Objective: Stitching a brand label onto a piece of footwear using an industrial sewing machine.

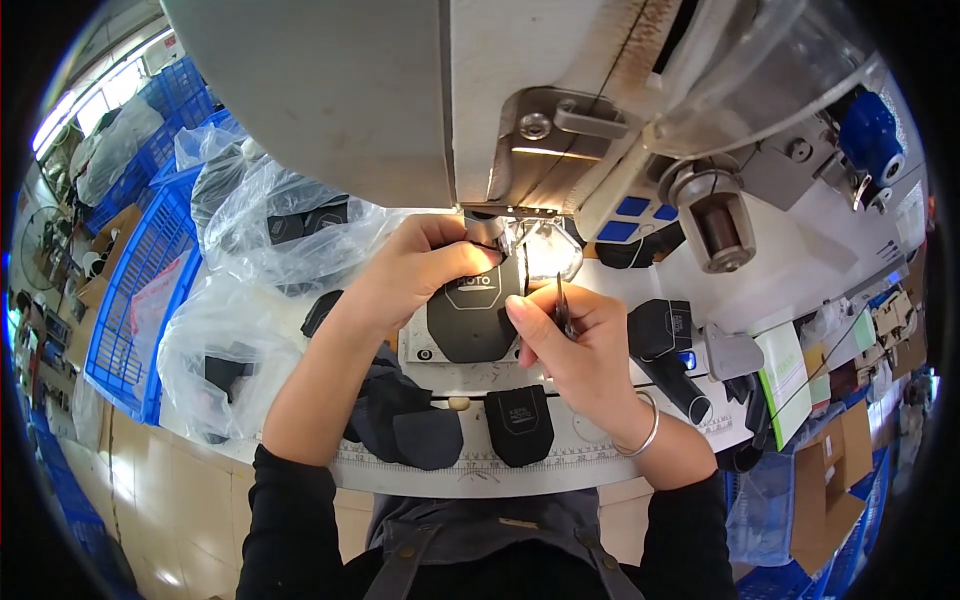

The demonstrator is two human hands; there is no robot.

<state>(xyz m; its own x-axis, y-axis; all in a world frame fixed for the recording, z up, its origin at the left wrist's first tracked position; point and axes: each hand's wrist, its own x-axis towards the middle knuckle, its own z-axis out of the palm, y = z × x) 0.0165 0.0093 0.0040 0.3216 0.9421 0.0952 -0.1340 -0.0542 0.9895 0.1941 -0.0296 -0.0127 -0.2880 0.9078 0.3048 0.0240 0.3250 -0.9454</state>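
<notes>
Fabric [470, 335], a dark piece with rounded lower corners and a pale printed outline, lies on the metal plate of a sewing machine [400, 100], its upper edge close under the lit needle area. The person's left hand [425, 270] grips that upper edge narrowly, thumb pressed on top and fingers curled. The right hand [575, 335] is closed around a slim, dark pointed tool [563, 310] that stands tip up between the fingers; its thumb tip meets the fabric's right edge, though whether it also pinches the cloth cannot be told. A silvery bracelet [645, 430] circles the right wrist.

Nearer the person, 1 similar dark piece [520, 425] lies flat at the table's front edge, with a loose dark pile [425, 437] to its left. Another dark piece [660, 330] sits right of the right hand, near a green booklet [785, 385]. To the left, clear plastic bags [265, 220] lie beside a blue basket [140, 310]. A thread spool [720, 230] hangs in its holder at upper right.
</notes>
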